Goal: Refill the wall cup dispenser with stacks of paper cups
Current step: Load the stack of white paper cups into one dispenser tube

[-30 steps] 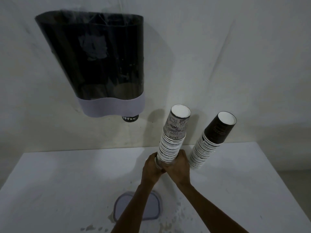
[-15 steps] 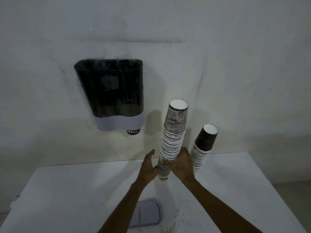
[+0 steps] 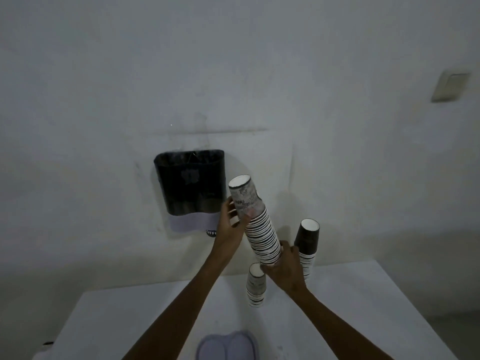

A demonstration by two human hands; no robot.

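Black cup under dispenser reads "OFF", rest hidden.

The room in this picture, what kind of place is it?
Probably a plain drinks corner or a staged test room; I cannot say which. A cup dispenser hangs on a bare wall, and stacks of paper cups stand on a white table.

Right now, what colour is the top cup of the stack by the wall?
Black outside, white inside, best seen in the head view: top cup.
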